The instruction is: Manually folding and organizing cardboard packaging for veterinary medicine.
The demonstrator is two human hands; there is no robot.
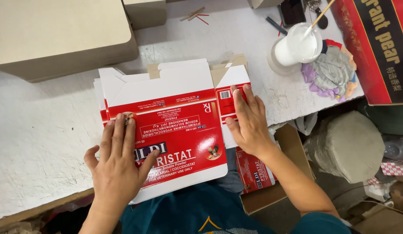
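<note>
Flattened red carton [175,130] sits at the tabletop's [41,130] front edge, left hand [117,167] and right hand [247,121] both spread flat, pressing it down.

A flat red-and-white carton blank [167,125] lies centred on the surface. More folded red cartons [253,171] sit in a brown box below; a large red box [377,47] stands far right.

red fruit box [375,47]: cut by right edge | carton stack [99,93]: lower sheets hidden | open carton [292,151]: contents partly hidden
</note>
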